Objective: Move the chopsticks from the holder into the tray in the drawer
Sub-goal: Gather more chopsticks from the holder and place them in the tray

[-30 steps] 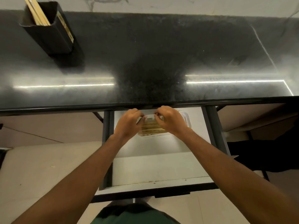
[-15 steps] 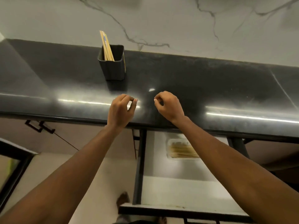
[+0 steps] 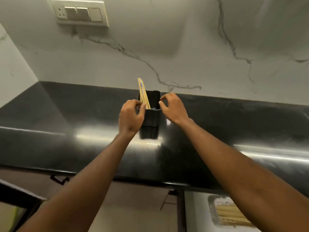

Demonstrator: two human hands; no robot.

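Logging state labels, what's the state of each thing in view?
holder, upright on counter, not yet emptied
chopsticks, standing in holder, leaning left
left hand, at the chopsticks, grip unclear
right hand, at holder rim, holding nothing
drawer, open
tray, in drawer, holds other chopsticks

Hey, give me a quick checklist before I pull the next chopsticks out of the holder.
1. Chopsticks left in the holder: ok, a few lean at its left side.
2. Left hand gripping them: cannot tell, its thumb is at them.
3. Right hand free to steady the holder: ok, beside the right rim, holding nothing.
4. Drawer open: ok.
5. Room in the tray: cannot tell, your right arm covers part.
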